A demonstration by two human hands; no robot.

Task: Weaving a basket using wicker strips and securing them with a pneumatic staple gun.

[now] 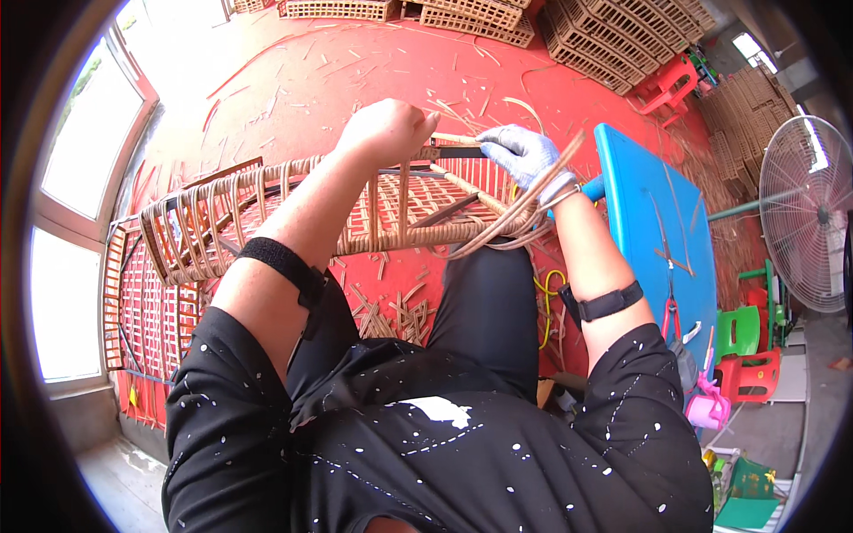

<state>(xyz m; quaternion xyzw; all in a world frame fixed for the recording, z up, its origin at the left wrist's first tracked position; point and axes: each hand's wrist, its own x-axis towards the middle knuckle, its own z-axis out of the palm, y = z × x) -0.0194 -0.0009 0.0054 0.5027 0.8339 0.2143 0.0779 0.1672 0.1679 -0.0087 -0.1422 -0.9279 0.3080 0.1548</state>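
Woven rattan frame (400,237) is sitting in front of the lap. Left hand's (389,133) fingers are looking curled, gloved right's (522,155) narrow; can't tell what they're gripping. Loose strands (513,216) are looping around the right wrist, so snagging's a risk.

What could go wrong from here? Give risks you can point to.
The loose strands trailing by the gloved right hand might snag or tangle. The ungloved left hand, near the woven frame, could get scraped by it. Scraps littering the red floor may slip underfoot.
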